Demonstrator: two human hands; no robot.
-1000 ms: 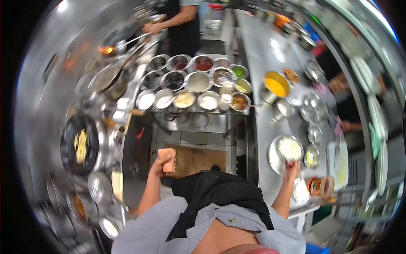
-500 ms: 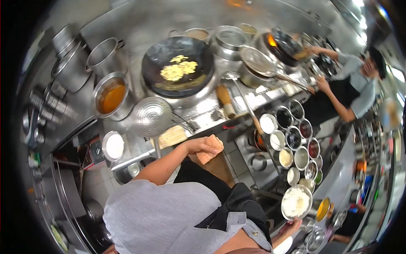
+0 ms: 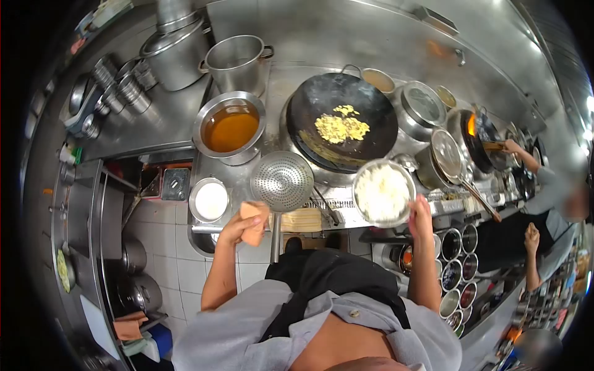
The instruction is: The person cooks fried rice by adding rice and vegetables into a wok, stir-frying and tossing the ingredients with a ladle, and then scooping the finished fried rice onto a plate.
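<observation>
My left hand is closed round a folded orange cloth, just below a perforated ladle. On the right, my right hand grips the rim of a metal bowl of white rice. The bowl is slightly blurred and sits close to the near right edge of a black wok. Yellow scrambled egg lies in the wok's middle.
A pot of orange-brown liquid stands left of the wok, with a bowl of white contents nearer me. A co-worker works at a flaming wok on the right. Sauce containers stand at lower right.
The view has turned from the side counter to the stove. My right hand has brought the rice bowl from the counter to beside the wok. The cloth is still in my left hand.
</observation>
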